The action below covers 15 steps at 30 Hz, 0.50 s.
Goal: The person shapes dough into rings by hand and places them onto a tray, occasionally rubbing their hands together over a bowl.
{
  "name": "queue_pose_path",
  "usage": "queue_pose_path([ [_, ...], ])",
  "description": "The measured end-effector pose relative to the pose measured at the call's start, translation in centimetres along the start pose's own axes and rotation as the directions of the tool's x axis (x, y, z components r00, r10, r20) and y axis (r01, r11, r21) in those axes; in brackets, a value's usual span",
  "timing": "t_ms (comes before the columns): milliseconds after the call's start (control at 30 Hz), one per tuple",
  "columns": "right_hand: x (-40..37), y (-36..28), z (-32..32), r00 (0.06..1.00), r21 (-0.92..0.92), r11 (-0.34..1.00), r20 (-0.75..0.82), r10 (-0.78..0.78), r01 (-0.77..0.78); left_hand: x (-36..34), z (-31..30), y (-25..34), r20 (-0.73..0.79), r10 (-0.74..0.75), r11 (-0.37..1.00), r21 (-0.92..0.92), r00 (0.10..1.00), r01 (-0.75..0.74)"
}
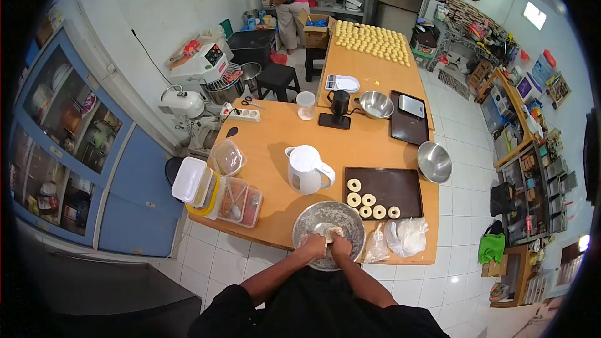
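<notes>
A metal mixing bowl (pixel 301 219), its inner wall smeared with flour, stands at the table's front edge. Both of my hands are inside it. My left hand (pixel 313 246) and my right hand (pixel 340 247) are side by side, fingers curled on a pale lump of dough (pixel 333 232) that shows between and above them. Part of the dough is hidden by the hands. Right of the bowl, several ring-shaped dough pieces (pixel 368 199) lie on a dark baking tray (pixel 400 183). Clear plastic bags (pixel 408 235) lie in front of that tray.
A white kettle (pixel 307 172) stands just behind the bowl. Food containers (pixel 234 199) are stacked at left. Behind are an empty metal bowl (pixel 434 162), a black kettle (pixel 339 101) and a scale (pixel 342 82). Many dough balls (pixel 372 40) cover the far table; a person (pixel 292 0) stands beyond.
</notes>
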State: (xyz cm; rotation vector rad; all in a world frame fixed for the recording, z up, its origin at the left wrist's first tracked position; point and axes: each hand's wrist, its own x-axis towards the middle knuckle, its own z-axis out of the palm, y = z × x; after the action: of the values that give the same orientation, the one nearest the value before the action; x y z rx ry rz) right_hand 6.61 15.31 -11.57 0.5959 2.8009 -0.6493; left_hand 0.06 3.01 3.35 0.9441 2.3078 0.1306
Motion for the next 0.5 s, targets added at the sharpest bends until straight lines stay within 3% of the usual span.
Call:
queue_pose_path([
  [167,-0.6,-0.7,-1.5,1.0,0.056,0.998,0.011,-0.015,0.015,-1.7,-2.9,0.8,-0.04,-0.04,0.994,-0.105,0.998,0.036],
  [267,-0.5,-0.8,-1.4,0.999,0.062,0.997,0.021,0.037,-0.038,0.2,-2.2,-0.2,0.035,-0.064,0.996,-0.063,0.997,0.066],
  [367,-0.9,-1.2,-2.2,0.999,0.09,0.995,-0.03,-0.034,0.037,5.0,4.2,-3.8,-0.075,-0.239,0.965,-0.129,0.968,0.228],
  [500,-0.6,-0.4,-1.5,0.999,0.01,1.0,0.03,-0.014,0.013,7.2,8.9,-4.6,-0.17,-0.271,0.942,-0.247,0.947,0.225],
])
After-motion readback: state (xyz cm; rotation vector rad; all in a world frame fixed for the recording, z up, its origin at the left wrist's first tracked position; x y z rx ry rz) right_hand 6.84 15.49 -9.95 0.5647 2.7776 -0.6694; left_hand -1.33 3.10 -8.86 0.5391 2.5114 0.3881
